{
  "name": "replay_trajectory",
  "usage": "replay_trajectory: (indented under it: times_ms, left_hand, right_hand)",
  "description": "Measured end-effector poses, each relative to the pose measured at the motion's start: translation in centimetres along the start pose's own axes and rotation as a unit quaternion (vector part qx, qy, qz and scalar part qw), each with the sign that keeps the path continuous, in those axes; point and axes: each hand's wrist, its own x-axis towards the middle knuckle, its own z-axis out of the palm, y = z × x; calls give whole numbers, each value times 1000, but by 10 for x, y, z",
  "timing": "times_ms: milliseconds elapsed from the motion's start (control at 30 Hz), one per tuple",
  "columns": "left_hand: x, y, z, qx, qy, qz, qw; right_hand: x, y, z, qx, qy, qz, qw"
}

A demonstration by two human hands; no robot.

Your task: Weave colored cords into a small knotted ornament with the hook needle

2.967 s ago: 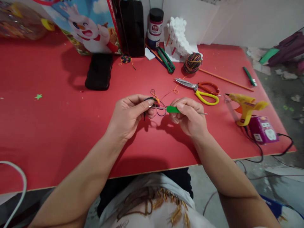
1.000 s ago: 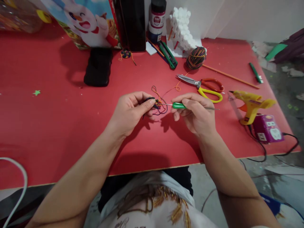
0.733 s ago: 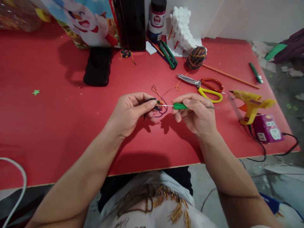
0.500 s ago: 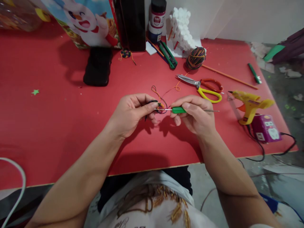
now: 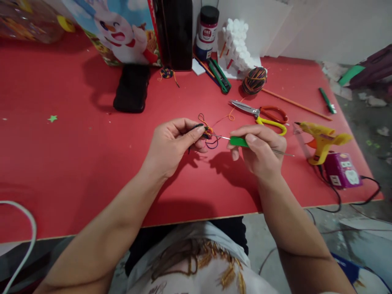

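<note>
Between thumb and fingers, my left hand point(image 5: 174, 143) pinches a small piece of multicoloured crochet work point(image 5: 208, 130), partly hidden by the fingers. Loose loops of dark and orange yarn hang around it. My right hand point(image 5: 260, 147) is closed on the green handle of a crochet hook point(image 5: 239, 141). The hook's thin metal tip points left and reaches the edge of the yarn piece; whether it sits inside a stitch is too small to tell. An orange strand runs from the work towards a multicoloured yarn ball point(image 5: 254, 81) further back.
Scissors point(image 5: 260, 114) lie behind my right hand on the red table point(image 5: 76, 163). At the right are a yellow glue gun point(image 5: 324, 139) and a purple box point(image 5: 343, 169) with cables. A black phone point(image 5: 131, 87), a green cutter point(image 5: 219, 75) and a paint jar point(image 5: 207, 32) are further back.
My right hand has moved right with the crochet hook, away from my left hand, and the hook now slants slightly. The left hand keeps its pinch on the yarn piece. The view has shifted slightly.
</note>
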Motion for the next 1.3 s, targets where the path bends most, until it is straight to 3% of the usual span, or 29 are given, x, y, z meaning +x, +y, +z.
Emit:
replay_trajectory:
  times_ms: [133,333,467,600,767,933,1000,1100,1200,1300]
  left_hand:
    - [-1,-2,1,15,20,9,1000]
    - [-1,-5,4,-7,16,-6,1000]
    - [0,-3,7,-34,61,-7,998]
    - [3,-3,6,-43,81,-5,996]
    - [4,-4,5,-50,81,-2,995]
    - [1,-5,7,-56,53,-12,997]
    - [0,-6,7,-53,53,-10,997]
    - [-1,-6,8,-36,40,-3,999]
    - [-3,-5,9,-9,21,3,1000]
    - [-4,-4,9,0,22,4,1000]
  right_hand:
    - [3,0,3,-24,42,-64,997]
    - [-5,2,11,-71,25,-121,990]
    - [-14,0,10,-200,-31,-194,960]
    - [-15,0,12,-246,-118,-254,928]
    - [-10,-1,17,-280,-64,-287,914]
    - [-11,-1,20,-325,-50,-358,874]
    - [-11,0,22,-335,-24,-356,872]
    - [-7,3,25,-378,13,-288,880]
    - [0,5,26,-426,-31,-233,874]
    - [5,1,24,-401,-47,-214,889]
